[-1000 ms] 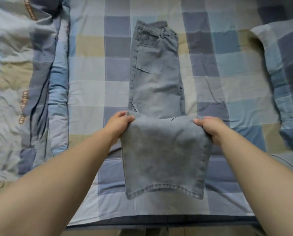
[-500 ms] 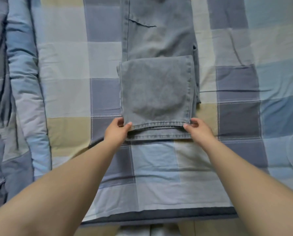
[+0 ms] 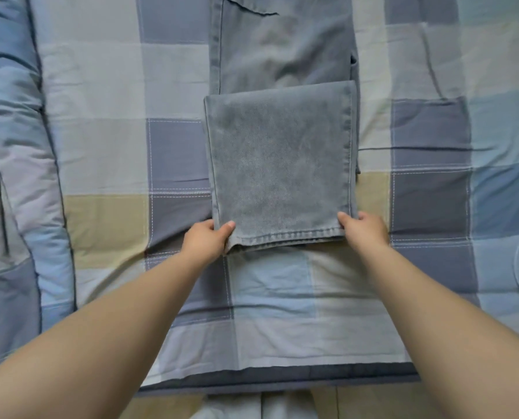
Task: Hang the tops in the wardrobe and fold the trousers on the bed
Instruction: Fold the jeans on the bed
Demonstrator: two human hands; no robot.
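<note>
Bedding, checked: bed (image 3: 276, 300) covered with a patchwork sheet in blue, grey, cream and tan squares, its dark near edge running across the bottom of the view.

Trousers (image 3: 282, 164): light grey-blue denim, lying flat at the middle of the bed, legs together and lengthwise away from the viewer. Lower leg section is doubled back over the upper part, forming a squarish top layer; hems lie at the near end of that layer, stitching visible. Upper part of the trousers extends beyond the fold to the top edge of the view, with a slanted pocket slit showing.

Left hand (image 3: 205, 240): at the near left corner of the trousers, thumb on top of the cloth, fingers curled beneath; grip pinching the hem corner.

Right hand (image 3: 365, 229): at the near right corner of the trousers, thumb on top, fingers tucked under the edge; grip pinching the hem corner.

Both forearms bare, reaching in from the near corners of the view.

Quilt (image 3: 19, 164): padded, in the same checked colours, bunched in a long roll well left of the trousers.

Floor strip, tan and pale, visible below the bed's near edge.
</note>
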